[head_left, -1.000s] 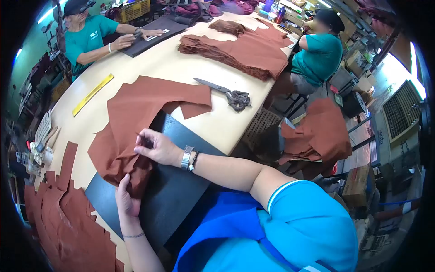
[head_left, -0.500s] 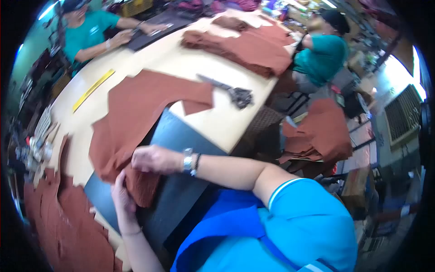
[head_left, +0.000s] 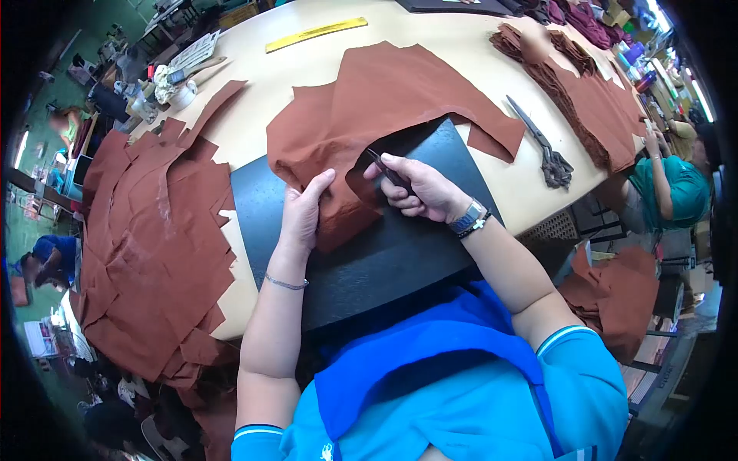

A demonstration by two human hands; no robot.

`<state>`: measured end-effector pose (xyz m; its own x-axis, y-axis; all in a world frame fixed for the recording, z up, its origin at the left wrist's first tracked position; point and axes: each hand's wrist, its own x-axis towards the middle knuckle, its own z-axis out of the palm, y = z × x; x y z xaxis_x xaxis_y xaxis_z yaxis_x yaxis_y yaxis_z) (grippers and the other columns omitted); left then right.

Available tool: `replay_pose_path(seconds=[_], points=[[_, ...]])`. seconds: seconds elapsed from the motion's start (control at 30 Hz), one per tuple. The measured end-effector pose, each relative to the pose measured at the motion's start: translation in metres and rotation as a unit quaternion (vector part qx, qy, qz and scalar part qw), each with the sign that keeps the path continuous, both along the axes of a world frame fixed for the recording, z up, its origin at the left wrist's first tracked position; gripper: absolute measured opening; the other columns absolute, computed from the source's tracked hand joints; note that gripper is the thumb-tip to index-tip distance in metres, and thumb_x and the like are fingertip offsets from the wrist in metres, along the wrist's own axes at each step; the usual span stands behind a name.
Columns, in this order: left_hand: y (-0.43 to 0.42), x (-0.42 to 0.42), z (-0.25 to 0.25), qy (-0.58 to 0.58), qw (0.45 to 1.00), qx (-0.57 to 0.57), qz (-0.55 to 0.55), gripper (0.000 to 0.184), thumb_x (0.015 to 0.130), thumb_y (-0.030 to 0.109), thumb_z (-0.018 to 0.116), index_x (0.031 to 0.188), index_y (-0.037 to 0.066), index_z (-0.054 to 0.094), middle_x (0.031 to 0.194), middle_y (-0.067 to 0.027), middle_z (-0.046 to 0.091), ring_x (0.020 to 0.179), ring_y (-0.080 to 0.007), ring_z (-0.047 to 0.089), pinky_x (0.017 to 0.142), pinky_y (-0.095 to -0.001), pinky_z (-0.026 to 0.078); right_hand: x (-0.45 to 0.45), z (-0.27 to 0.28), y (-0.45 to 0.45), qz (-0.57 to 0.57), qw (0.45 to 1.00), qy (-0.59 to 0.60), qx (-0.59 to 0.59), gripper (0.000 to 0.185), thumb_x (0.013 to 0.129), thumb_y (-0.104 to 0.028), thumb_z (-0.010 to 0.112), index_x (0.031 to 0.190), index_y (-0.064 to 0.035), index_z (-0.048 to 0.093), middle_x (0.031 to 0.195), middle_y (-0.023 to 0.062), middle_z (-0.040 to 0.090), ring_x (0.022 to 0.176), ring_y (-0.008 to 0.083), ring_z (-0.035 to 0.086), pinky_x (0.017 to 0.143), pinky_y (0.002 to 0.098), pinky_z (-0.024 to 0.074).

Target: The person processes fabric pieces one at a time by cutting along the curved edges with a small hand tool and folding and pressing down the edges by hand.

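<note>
My left hand [head_left: 304,209] grips the near edge of a reddish-brown piece [head_left: 377,84], its thumb on top. The piece is bunched and folded there, over a black board [head_left: 400,253]. To the right, my right hand [head_left: 419,188] is closed around a small dark tool [head_left: 388,170], whose tip points up and left near the raised edge of the piece. What kind of tool it is cannot be made out clearly. The far part of the piece lies spread on the pale table [head_left: 300,65].
Large scissors [head_left: 542,146] lie right of the piece, with a brown stack [head_left: 588,107] beyond. A yellow strip [head_left: 317,34] lies at the far side. Overlapping brown pieces [head_left: 154,246] cover the left. A co-worker [head_left: 673,188] sits at the right.
The view has swung left and down. My right hand has moved off the bunched fold and now shows a dark tool. My left hand still holds the piece.
</note>
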<state>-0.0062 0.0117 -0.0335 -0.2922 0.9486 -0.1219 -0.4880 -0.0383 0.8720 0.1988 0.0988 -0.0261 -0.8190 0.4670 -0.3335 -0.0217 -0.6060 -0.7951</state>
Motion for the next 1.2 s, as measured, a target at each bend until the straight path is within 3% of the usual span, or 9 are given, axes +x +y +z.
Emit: replay_pose_path(seconds=[0.4,0.53,0.87,1.2], points=[[0.0,-0.003,-0.009,0.017,1.0,-0.019,-0.017,0.049,0.09,0.01,0.07,0.135,0.003,0.051,0.127,-0.0082,0.061,0.115,-0.0181,0.06,0.099,-0.0328,0.049,-0.004,-0.005,0.002,-0.025,1.0,-0.003,0.019,0.039,0.107,-0.044,0.039,0.103,-0.0097,0.056,0.061,-0.0061,0.036,0.044,0.0021,0.025,0.037,0.018,0.0199],[-0.001,-0.003,-0.008,0.02,1.0,-0.013,-0.006,0.048,0.09,0.011,0.07,0.134,0.002,0.052,0.127,-0.0083,0.061,0.114,-0.0181,0.06,0.099,-0.0328,0.049,-0.002,-0.001,0.0,-0.021,1.0,-0.007,-0.022,0.039,0.107,-0.045,0.038,0.103,-0.0097,0.056,0.061,-0.0068,0.037,0.043,0.002,0.025,0.038,0.0187,0.0184],[0.0,-0.002,-0.011,0.02,0.999,-0.025,-0.006,0.049,0.09,0.01,0.071,0.134,0.001,0.052,0.127,-0.0081,0.062,0.113,-0.0181,0.061,0.097,-0.0323,0.051,-0.003,-0.003,-0.001,-0.022,1.0,0.001,0.008,0.039,0.108,-0.045,0.038,0.102,-0.0099,0.056,0.061,-0.0064,0.037,0.043,0.0025,0.024,0.039,0.0195,0.019],[0.001,-0.002,-0.009,0.053,0.998,-0.021,-0.012,0.057,0.09,0.009,0.07,0.141,0.001,0.045,0.134,-0.0098,0.057,0.12,-0.0203,0.057,0.104,-0.0346,0.046,-0.005,-0.004,-0.001,-0.025,0.999,-0.003,0.042,0.038,0.108,-0.043,0.038,0.099,-0.0102,0.055,0.059,-0.0062,0.037,0.043,0.0027,0.024,0.038,0.0199,0.0192]])
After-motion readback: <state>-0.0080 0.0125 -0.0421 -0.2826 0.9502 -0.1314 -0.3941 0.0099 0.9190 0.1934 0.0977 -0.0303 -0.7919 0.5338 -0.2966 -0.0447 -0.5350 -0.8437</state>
